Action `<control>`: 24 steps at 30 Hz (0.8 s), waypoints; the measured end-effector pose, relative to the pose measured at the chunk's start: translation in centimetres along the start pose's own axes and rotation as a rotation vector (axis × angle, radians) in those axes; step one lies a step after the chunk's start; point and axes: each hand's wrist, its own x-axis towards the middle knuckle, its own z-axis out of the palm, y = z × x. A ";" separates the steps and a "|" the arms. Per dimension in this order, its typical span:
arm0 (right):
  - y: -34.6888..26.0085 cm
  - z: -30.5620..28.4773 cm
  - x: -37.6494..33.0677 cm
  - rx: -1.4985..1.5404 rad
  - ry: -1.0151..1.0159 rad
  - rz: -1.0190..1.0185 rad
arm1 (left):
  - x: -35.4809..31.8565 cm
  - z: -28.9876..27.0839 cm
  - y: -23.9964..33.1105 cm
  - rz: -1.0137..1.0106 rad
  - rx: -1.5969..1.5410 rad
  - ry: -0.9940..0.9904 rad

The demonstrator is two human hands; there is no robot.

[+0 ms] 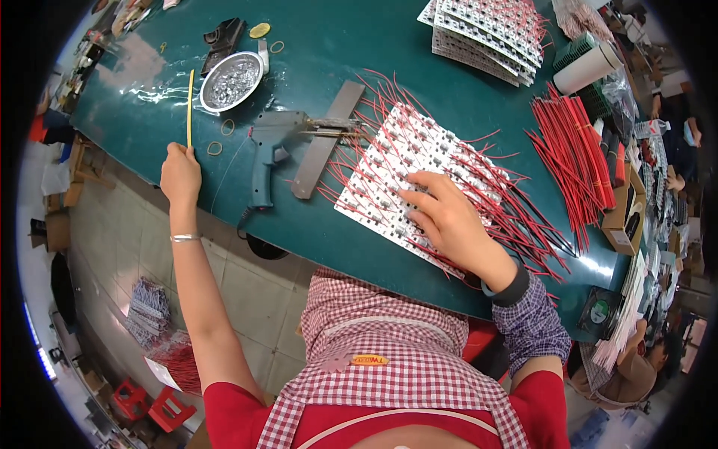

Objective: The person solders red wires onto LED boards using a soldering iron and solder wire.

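My left hand (181, 173) is closed round the lower end of a thin yellow stick (191, 108), which points up away from me over the table's left part. My right hand (447, 218) lies over a white circuit board panel (366, 191), its fingers apart and slightly bent, fingertips on or just above the surface. Thin red wires (516, 224) stick out from both sides of the panel, with some black ones at its right. Left of the panel, a blue-grey soldering gun (263, 161) rests with its tip across a flat metal bar (313, 166).
On the green table (314, 45) stands a round metal bowl (232, 82) of small shiny pieces, with rubber bands (215, 148) nearby. A stack of white panels (486, 37) sits at the back. Bundled red wires (572, 165) and a cardboard box (624, 217) are at the right.
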 end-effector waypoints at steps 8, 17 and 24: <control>-1.5 1.8 0.9 0.040 0.143 0.011 | -1.3 1.0 -3.9 0.045 0.113 0.030; -3.5 5.3 3.0 0.006 0.093 -0.036 | -17.0 -5.4 -2.8 -0.255 -1.074 0.014; -3.7 6.5 2.9 -0.051 0.126 0.015 | -28.4 -9.4 1.5 -0.203 -1.274 -0.629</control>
